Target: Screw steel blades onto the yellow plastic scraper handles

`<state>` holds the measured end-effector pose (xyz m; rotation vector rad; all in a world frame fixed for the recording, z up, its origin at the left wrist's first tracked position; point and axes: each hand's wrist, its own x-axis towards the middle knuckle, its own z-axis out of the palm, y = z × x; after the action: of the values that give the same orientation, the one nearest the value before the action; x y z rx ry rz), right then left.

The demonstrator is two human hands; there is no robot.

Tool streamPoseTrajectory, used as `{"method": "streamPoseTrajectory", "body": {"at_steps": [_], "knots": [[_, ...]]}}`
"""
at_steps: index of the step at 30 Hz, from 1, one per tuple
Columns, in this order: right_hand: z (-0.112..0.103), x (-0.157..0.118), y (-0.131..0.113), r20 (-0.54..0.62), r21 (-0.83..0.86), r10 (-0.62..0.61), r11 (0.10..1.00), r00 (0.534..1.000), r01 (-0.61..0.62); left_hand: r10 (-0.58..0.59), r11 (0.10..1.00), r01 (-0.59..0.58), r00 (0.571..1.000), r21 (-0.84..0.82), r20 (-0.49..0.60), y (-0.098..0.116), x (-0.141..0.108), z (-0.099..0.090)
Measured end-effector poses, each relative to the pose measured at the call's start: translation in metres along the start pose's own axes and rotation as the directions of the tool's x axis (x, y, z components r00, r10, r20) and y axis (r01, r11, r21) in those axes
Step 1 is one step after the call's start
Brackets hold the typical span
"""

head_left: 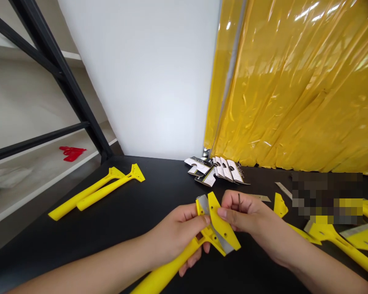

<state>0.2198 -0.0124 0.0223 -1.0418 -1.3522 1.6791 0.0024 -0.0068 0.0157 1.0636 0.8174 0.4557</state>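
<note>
My left hand is closed around the head of a yellow scraper handle, its thumb pressing on a grey metal blade that lies across the head. Over part of the blade sits a yellow cover plate with small holes, tilted and not lined up with the head. My right hand pinches the edge of this plate, thumb on top and fingers curled. A thin dark rod shows by the right fingers; its kind cannot be made out.
Two yellow scraper handles lie at left on the black table. Folded cards lie at the back. At right are loose blades, a yellow cover piece, more scrapers and a pixelated patch. Behind stands a yellow plastic curtain.
</note>
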Motion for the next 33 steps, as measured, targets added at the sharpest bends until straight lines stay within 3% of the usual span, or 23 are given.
{"method": "streamPoseTrajectory", "body": {"at_steps": [8,20,24,26,28,29,31,33], "knots": [[0.005,0.006,0.007,-0.015,-0.049,-0.016,0.999,1.000,0.015,0.031,0.998,-0.027,0.998,-0.064,0.060,0.002,0.001,-0.002],[0.014,0.008,0.020,-0.019,-0.193,-0.072,0.979,0.997,0.067,-0.002,0.999,-0.001,0.998,0.036,0.063,-0.003,0.002,-0.002],[0.012,0.007,0.015,-0.079,-0.288,-0.108,0.954,0.991,0.081,0.000,0.991,-0.004,1.000,0.135,0.028,0.001,0.000,-0.003],[0.010,0.005,0.011,-0.132,-0.326,-0.156,0.940,0.979,0.105,0.047,0.963,-0.037,0.998,0.266,-0.033,0.006,-0.005,-0.005],[0.009,0.003,0.007,-0.141,-0.309,-0.169,0.944,0.975,0.119,0.197,0.863,-0.135,0.977,0.487,-0.080,0.013,-0.011,-0.006],[0.010,0.001,0.005,-0.121,-0.277,-0.158,0.953,0.980,0.119,0.309,0.756,-0.206,0.949,0.621,-0.061,0.016,-0.014,-0.005],[0.013,-0.002,0.001,-0.055,-0.200,-0.115,0.975,0.992,0.102,0.464,0.473,-0.262,0.886,0.841,0.015,0.019,-0.019,-0.004],[0.018,-0.005,-0.001,-0.007,-0.143,-0.058,0.988,0.998,0.057,0.497,0.208,-0.198,0.865,0.958,0.071,0.019,-0.021,-0.001]]}}
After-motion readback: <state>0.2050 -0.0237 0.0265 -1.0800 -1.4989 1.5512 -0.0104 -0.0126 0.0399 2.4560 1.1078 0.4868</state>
